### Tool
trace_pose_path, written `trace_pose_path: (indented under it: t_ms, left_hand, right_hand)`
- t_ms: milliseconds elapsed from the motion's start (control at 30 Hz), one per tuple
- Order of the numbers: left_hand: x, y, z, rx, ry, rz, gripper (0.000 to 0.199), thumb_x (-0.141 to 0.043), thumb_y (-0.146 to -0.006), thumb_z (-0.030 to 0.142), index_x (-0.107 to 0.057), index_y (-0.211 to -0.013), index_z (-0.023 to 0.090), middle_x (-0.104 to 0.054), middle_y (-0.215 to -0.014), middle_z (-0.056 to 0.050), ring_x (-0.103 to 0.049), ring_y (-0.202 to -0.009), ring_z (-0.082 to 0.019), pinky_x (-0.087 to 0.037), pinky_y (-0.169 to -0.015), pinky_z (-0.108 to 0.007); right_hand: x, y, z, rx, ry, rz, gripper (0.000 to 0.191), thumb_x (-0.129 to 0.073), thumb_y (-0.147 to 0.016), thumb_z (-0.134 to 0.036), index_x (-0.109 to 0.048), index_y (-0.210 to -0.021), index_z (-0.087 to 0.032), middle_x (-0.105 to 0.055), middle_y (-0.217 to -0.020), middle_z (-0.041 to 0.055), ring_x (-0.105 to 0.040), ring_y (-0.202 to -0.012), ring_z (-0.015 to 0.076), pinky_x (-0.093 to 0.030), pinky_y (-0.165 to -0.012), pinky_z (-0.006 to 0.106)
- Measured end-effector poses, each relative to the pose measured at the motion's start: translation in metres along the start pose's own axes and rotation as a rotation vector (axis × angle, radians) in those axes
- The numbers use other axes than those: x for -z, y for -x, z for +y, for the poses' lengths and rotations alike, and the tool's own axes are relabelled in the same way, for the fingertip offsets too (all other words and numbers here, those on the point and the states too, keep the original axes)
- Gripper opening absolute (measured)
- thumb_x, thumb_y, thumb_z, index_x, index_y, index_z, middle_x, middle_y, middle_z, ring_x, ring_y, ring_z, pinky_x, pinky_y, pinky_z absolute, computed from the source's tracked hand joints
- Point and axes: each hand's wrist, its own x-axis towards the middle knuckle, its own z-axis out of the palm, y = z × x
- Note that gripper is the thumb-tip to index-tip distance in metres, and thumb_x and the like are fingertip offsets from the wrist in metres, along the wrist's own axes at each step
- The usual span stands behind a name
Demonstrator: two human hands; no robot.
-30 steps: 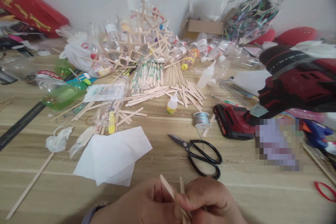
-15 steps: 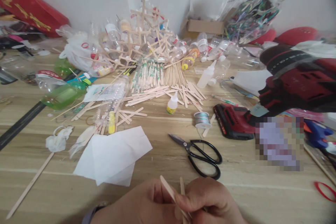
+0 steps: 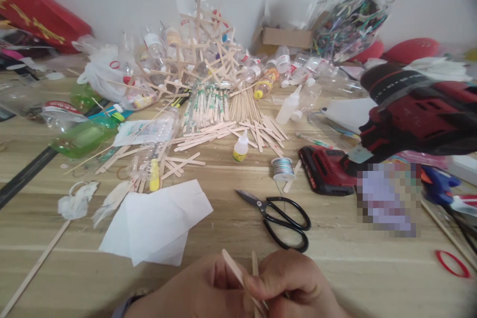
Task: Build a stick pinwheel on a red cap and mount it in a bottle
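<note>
At the bottom edge, my left hand (image 3: 204,288) and my right hand (image 3: 292,283) are pressed together, both closed around wooden craft sticks (image 3: 234,267). One stick slants up to the left between the fingers, and a second stick (image 3: 255,263) rises beside it, close to my right thumb. Their lower ends cross and are partly hidden by the fingers. Just beyond my right hand lie black-handled scissors (image 3: 278,218), blades pointing to the upper left. White paper sheets (image 3: 156,221) rest on the table in front of my left hand.
A small glue bottle (image 3: 240,147) and a thread spool (image 3: 282,169) stand mid-table. Loose craft sticks (image 3: 208,136) and a crossed-stick structure (image 3: 201,54) fill the back, among plastic bottles. A red cordless drill (image 3: 417,114) lies at right; a green bottle (image 3: 84,136) lies at left.
The whole view has shifted slightly, so the table items appear a little further left. My hands hold the same grip on the craft sticks.
</note>
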Motion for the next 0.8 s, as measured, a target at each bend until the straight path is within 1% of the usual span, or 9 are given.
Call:
trace_pose_path:
  t_ms: [133, 233, 300, 400, 467, 533, 600, 700, 800]
  left_hand:
    - [0.0, 0.001, 0.005, 0.063, -0.057, -0.001, 0.045, -0.076, -0.065, 0.059, -0.07, -0.068, 0.015, -0.047, -0.063, 0.002, -0.035, -0.056, -0.007, -0.022, -0.054, -0.022]
    - [0.001, 0.0, 0.004, 0.067, 0.009, -0.013, 0.042, -0.078, -0.067, 0.054, -0.07, -0.069, 0.014, -0.044, -0.063, 0.003, -0.034, -0.056, -0.006, -0.023, -0.054, -0.021]
    - [0.002, -0.001, 0.003, 0.072, 0.049, -0.031, 0.038, -0.078, -0.07, 0.051, -0.07, -0.071, 0.013, -0.042, -0.062, 0.003, -0.033, -0.054, -0.005, -0.022, -0.054, -0.02]
    - [0.004, -0.004, 0.001, 0.047, 0.018, -0.041, 0.042, -0.076, -0.07, 0.055, -0.07, -0.072, 0.013, -0.042, -0.061, 0.004, -0.032, -0.052, -0.004, -0.019, -0.051, -0.021]
    - [0.005, -0.007, -0.001, 0.033, 0.005, -0.027, 0.05, -0.076, -0.064, 0.062, -0.07, -0.07, 0.013, -0.041, -0.06, 0.004, -0.03, -0.051, -0.004, -0.018, -0.05, -0.021]
    - [0.004, -0.008, -0.003, 0.052, 0.02, -0.011, 0.052, -0.078, -0.059, 0.063, -0.068, -0.066, 0.013, -0.042, -0.063, 0.003, -0.031, -0.053, -0.005, -0.019, -0.05, -0.021]
    - [0.002, -0.007, -0.004, 0.045, 0.051, 0.005, 0.048, -0.079, -0.062, 0.059, -0.067, -0.063, 0.013, -0.043, -0.065, 0.002, -0.032, -0.055, -0.006, -0.02, -0.052, -0.021]
    - [-0.001, -0.004, -0.001, 0.023, 0.048, 0.013, 0.039, -0.077, -0.07, 0.051, -0.068, -0.064, 0.013, -0.041, -0.064, 0.002, -0.033, -0.057, -0.007, -0.021, -0.054, -0.02]
    - [0.0, -0.002, 0.003, 0.09, -0.033, 0.012, 0.034, -0.076, -0.072, 0.047, -0.068, -0.068, 0.014, -0.044, -0.064, 0.002, -0.033, -0.056, -0.007, -0.023, -0.055, -0.021]
  right_hand:
    - [0.002, 0.001, 0.002, -0.002, 0.08, 0.016, 0.031, -0.072, -0.08, -0.046, -0.078, -0.1, -0.023, -0.07, -0.065, 0.0006, -0.058, -0.051, 0.0075, -0.047, -0.053, 0.017]
    - [0.002, 0.004, 0.007, -0.018, 0.08, -0.004, 0.029, -0.072, -0.081, -0.043, -0.078, -0.1, -0.023, -0.072, -0.067, 0.0008, -0.059, -0.052, 0.0077, -0.047, -0.052, 0.017]
    - [0.001, 0.005, 0.006, -0.003, 0.07, 0.031, 0.029, -0.072, -0.081, -0.044, -0.077, -0.103, -0.025, -0.072, -0.066, 0.0006, -0.06, -0.051, 0.0085, -0.048, -0.053, 0.017]
    - [-0.002, 0.001, -0.008, 0.041, 0.059, 0.106, 0.035, -0.071, -0.08, -0.048, -0.075, -0.108, -0.028, -0.074, -0.066, 0.0009, -0.064, -0.056, 0.0114, -0.051, -0.054, 0.019]
    - [-0.004, -0.006, -0.023, -0.004, 0.07, 0.064, 0.03, -0.069, -0.081, -0.05, -0.079, -0.098, -0.028, -0.076, -0.074, 0.0035, -0.066, -0.063, 0.0125, -0.053, -0.06, 0.02]
    - [-0.006, -0.013, -0.036, -0.027, -0.032, 0.057, 0.03, -0.068, -0.081, -0.052, -0.08, -0.096, -0.029, -0.073, -0.067, 0.0015, -0.06, -0.055, 0.0093, -0.05, -0.056, 0.018]
    - [-0.008, -0.018, -0.042, -0.082, -0.113, 0.031, 0.029, -0.069, -0.08, -0.052, -0.079, -0.096, -0.031, -0.067, -0.057, -0.0016, -0.05, -0.046, 0.0057, -0.046, -0.052, 0.016]
    - [-0.007, -0.017, -0.04, -0.129, -0.166, 0.001, 0.025, -0.073, -0.078, -0.048, -0.079, -0.097, -0.034, -0.059, -0.051, -0.0048, -0.041, -0.041, 0.0032, -0.043, -0.051, 0.014]
    - [-0.005, -0.011, -0.03, -0.153, -0.194, 0.009, 0.026, -0.076, -0.076, -0.044, -0.079, -0.099, -0.031, -0.062, -0.053, -0.0038, -0.042, -0.041, 0.0035, -0.042, -0.048, 0.014]
